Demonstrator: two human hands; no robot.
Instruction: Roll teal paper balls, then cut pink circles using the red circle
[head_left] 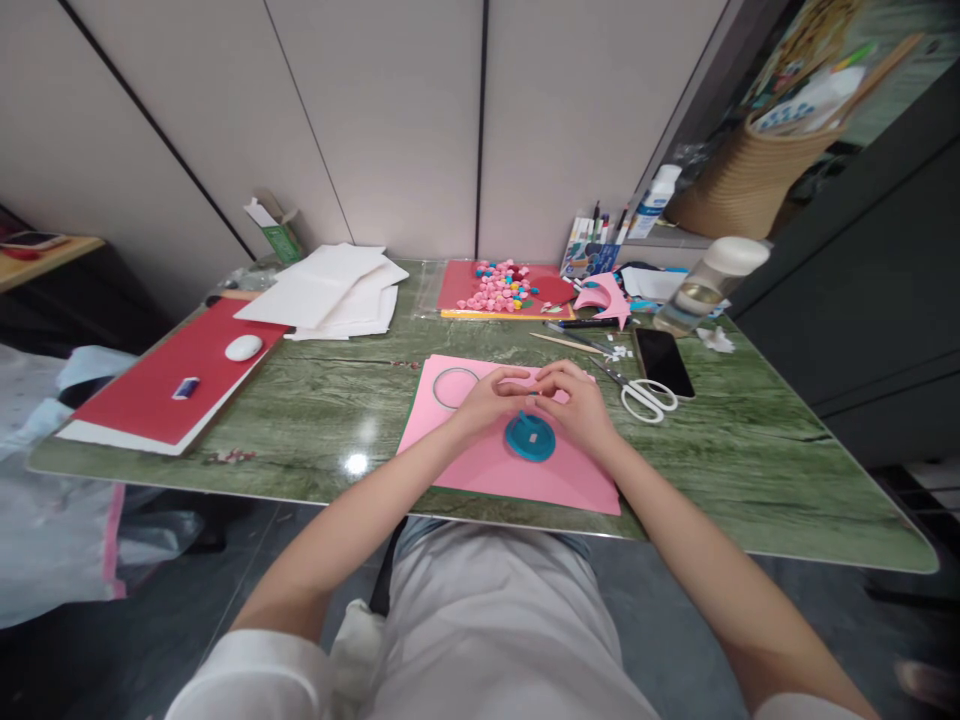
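Note:
My left hand point(491, 398) and my right hand point(574, 400) meet above a pink sheet point(457, 455), fingers bent and tips close together. Between the fingertips is something tiny that I cannot make out. Just below them lies a round blue disc point(531, 440) with a small pale square on it. Left of my left hand, a thin ring point(454, 388) rests on the same sheet. To the right of my right hand lie white-handled scissors point(646, 398), partly open.
At the back are pink and blue beads point(499, 288) on a red sheet, pens point(600, 240) and white papers point(330, 285). A phone point(664, 362) and a bottle point(712, 285) stand or lie right. Red board point(161, 375) with a white mouse point(244, 347) is left.

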